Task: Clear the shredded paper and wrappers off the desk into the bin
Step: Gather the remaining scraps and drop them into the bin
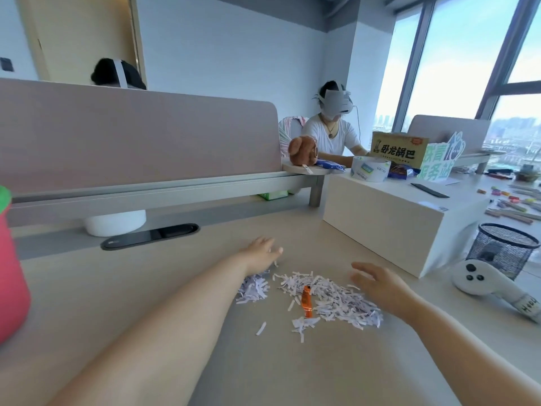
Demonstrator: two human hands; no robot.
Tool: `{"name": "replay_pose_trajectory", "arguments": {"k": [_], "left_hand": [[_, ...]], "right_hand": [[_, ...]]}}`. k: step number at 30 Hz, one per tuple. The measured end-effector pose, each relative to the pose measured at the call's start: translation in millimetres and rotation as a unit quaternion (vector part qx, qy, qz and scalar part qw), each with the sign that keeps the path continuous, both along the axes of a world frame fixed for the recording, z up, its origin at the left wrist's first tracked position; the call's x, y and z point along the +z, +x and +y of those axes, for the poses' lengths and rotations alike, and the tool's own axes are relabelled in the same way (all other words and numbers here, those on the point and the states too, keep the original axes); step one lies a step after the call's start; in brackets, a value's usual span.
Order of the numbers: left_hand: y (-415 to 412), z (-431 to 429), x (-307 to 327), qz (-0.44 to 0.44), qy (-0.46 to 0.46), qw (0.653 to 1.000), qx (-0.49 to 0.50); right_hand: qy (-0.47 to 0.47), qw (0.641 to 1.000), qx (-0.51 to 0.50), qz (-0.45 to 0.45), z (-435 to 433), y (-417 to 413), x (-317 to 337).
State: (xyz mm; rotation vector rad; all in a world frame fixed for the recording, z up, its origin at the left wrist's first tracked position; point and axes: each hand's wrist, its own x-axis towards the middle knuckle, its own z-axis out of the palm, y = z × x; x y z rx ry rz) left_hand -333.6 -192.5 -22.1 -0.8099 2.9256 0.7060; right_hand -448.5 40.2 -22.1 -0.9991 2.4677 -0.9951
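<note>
**Two bare arms, seen from the wearer's own head**

The person's bare left hand (261, 251) and bare right hand (378, 284) show uncovered fingers, and the left fingertips are blurred. Each joins an unclothed forearm. The left forearm (181, 317) looks broad and swollen by the wide lens, and the right forearm (456, 344) looks slimmer. Skin alone reaches the picture's lower edge on both sides.

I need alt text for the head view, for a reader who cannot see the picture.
A person's left hand and right hand, both open, reach to either side of a pile of shredded paper with an orange wrapper on it, on a pale desk. A black mesh basket stands to the right.
</note>
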Motion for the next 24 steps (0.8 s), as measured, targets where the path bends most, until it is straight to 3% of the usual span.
{"name": "replay_pose_trajectory", "arguments": {"k": [2, 6, 11, 13, 15, 19, 24], "left_hand": [[-6.6, 9.1, -3.9, -0.023, -0.005, 0.999, -0.046], [9.8, 21.0, -7.4, 0.029, 0.026, 0.993, -0.108], [70.6, 39.3, -6.3, 0.074, 0.062, 0.983, -0.157], [95.3, 42.9, -2.7, 0.092, 0.024, 0.983, -0.159], [115.8, 43.9, -1.6, 0.043, -0.037, 0.99, -0.133], [118.8, 55.2, -16.4, -0.095, -0.105, 0.986, -0.085], [65.8, 56.7, -22.7, -0.043, -0.128, 0.986, -0.098]], "right_hand": [[0.048, 0.999, 0.02, -0.002, 5.9, -2.1, -10.4], [0.122, 0.987, 0.082, 0.071, 3.3, 4.4, -16.0], [0.026, 0.987, 0.152, -0.04, 4.8, 25.2, -11.4], [-0.015, 0.984, 0.153, -0.094, 8.0, 34.1, -4.5], [-0.033, 0.98, 0.165, -0.107, 13.7, 37.5, -0.2], [0.092, 0.974, 0.192, 0.076, 12.7, 42.4, -9.1], [0.123, 0.962, 0.176, 0.166, -16.7, 40.2, -19.8]]}}
